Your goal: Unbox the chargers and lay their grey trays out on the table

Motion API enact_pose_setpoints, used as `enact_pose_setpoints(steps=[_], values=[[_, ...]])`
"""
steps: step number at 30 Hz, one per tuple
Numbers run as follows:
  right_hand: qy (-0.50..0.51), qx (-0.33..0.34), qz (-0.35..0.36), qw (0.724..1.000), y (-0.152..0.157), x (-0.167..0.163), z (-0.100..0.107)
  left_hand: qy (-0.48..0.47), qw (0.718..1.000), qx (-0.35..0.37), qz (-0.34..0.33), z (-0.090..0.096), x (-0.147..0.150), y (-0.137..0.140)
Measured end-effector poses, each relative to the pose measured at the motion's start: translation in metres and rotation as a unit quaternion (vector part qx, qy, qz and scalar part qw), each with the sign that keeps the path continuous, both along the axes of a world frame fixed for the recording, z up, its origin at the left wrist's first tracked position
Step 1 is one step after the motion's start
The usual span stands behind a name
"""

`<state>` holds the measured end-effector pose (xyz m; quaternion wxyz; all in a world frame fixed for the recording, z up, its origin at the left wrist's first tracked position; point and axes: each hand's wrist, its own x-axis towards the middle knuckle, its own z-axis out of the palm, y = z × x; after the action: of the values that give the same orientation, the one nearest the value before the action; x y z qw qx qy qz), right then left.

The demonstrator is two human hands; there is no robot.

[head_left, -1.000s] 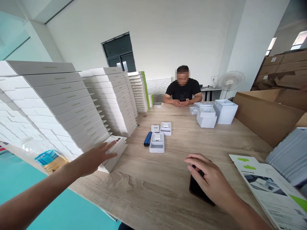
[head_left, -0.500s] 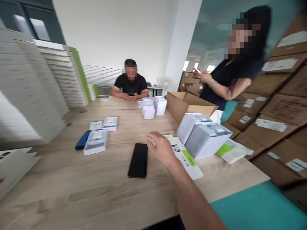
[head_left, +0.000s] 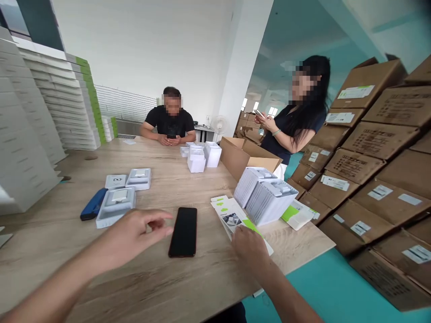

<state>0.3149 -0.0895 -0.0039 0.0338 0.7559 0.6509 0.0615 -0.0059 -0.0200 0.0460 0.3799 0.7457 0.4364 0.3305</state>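
In the head view, our right hand is at the near left edge of the flat printed cartons, fingers curled; we cannot tell whether they pinch anything. The cartons lie on the bench beside stacked white trays. Our left hand, thumb and fingers parted, is just left of the smartphone.

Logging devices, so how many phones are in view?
3: a black phone on the table, a dark phone held by the seated person, a light phone held by the standing person. Others may be hidden.
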Motion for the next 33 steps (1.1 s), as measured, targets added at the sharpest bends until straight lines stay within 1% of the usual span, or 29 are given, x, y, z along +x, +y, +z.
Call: enact_pose_setpoints(steps=[1,3,5,7,8,9,10,11,12,13,14,15,16,17,18,19,20,21,23,24,25,26,27,28,30,31,32,33], values=[[-0.007,-0.004,-0.001,1.0,0.002,0.002,0.009,0.025,1.0,0.013,-0.001,0.001,0.016,0.002],[-0.021,-0.004,-0.001,1.0,0.005,0.004,0.028,0.029,0.999,0.027,0.005,-0.005,0.037,0.006],[-0.034,0.018,0.0,0.999,0.009,-0.004,0.05,-0.022,0.999,0.003,0.024,-0.021,0.044,0.009],[-0.031,0.078,0.022,0.996,0.012,-0.03,0.068,-0.121,0.991,-0.048,0.026,-0.04,0.045,0.012],[-0.018,0.113,0.049,0.992,0.013,-0.049,0.075,-0.192,0.978,-0.074,0.014,-0.047,0.044,0.013],[-0.003,0.144,0.096,0.985,0.014,-0.072,0.079,-0.274,0.956,-0.103,-0.004,-0.053,0.042,0.014],[0.013,0.151,0.159,0.975,0.014,-0.096,0.082,-0.349,0.927,-0.134,-0.024,-0.057,0.041,0.014],[0.035,0.145,0.234,0.961,0.015,-0.119,0.084,-0.408,0.897,-0.164,-0.04,-0.059,0.038,0.015],[0.062,0.126,0.301,0.943,0.017,-0.138,0.084,-0.45,0.871,-0.195,-0.043,-0.058,0.035,0.015],[0.102,0.104,0.356,0.923,0.021,-0.153,0.083,-0.476,0.849,-0.228,-0.031,-0.055,0.031,0.015],[0.151,0.084,0.392,0.904,0.026,-0.161,0.081,-0.494,0.83,-0.26,-0.011,-0.051,0.026,0.014],[0.207,0.073,0.403,0.888,0.034,-0.164,0.078,-0.506,0.813,-0.288,0.009,-0.047,0.021,0.014],[0.267,0.076,0.388,0.879,0.044,-0.161,0.073,-0.515,0.796,-0.318,0.018,-0.043,0.016,0.014],[0.327,0.091,0.351,0.872,0.055,-0.155,0.067,-0.524,0.778,-0.348,0.012,-0.039,0.013,0.014],[0.384,0.115,0.298,0.866,0.068,-0.146,0.06,-0.524,0.764,-0.376,-0.014,-0.037,0.01,0.014],[0.439,0.138,0.242,0.854,0.08,-0.136,0.052,-0.514,0.758,-0.397,-0.055,-0.036,0.009,0.014],[0.496,0.142,0.203,0.832,0.09,-0.127,0.043,-0.496,0.755,-0.416,-0.104,-0.036,0.009,0.015],[0.556,0.126,0.182,0.801,0.099,-0.12,0.036,-0.478,0.752,-0.428,-0.15,-0.037,0.011,0.015],[0.664,0.073,0.181,0.722,0.107,-0.111,0.024,-0.456,0.744,-0.439,-0.214,-0.041,0.015,0.016],[0.705,0.059,0.188,0.681,0.108,-0.11,0.02,-0.452,0.739,-0.444,-0.229,-0.044,0.018,0.017],[0.734,0.061,0.194,0.647,0.107,-0.109,0.019,-0.455,0.735,-0.446,-0.234,-0.046,0.019,0.017],[0.753,0.082,0.195,0.623,0.106,-0.11,0.018,-0.459,0.731,-0.446,-0.237,-0.048,0.02,0.018],[0.762,0.113,0.193,0.608,0.104,-0.11,0.019,-0.463,0.728,-0.446,-0.238,-0.05,0.021,0.019],[0.765,0.139,0.192,0.599,0.102,-0.11,0.02,-0.463,0.727,-0.446,-0.24,-0.051,0.021,0.019],[0.763,0.161,0.191,0.596,0.099,-0.108,0.022,-0.458,0.731,-0.443,-0.246,-0.052,0.019,0.019],[0.766,0.151,0.189,0.596,0.098,-0.107,0.022,-0.451,0.736,-0.438,-0.25,-0.052,0.019,0.017],[0.772,0.125,0.19,0.593,0.098,-0.104,0.023,-0.443,0.743,-0.432,-0.255,-0.051,0.018,0.016],[0.782,0.089,0.196,0.585,0.099,-0.102,0.023,-0.435,0.751,-0.426,-0.257,-0.049,0.017,0.013]])
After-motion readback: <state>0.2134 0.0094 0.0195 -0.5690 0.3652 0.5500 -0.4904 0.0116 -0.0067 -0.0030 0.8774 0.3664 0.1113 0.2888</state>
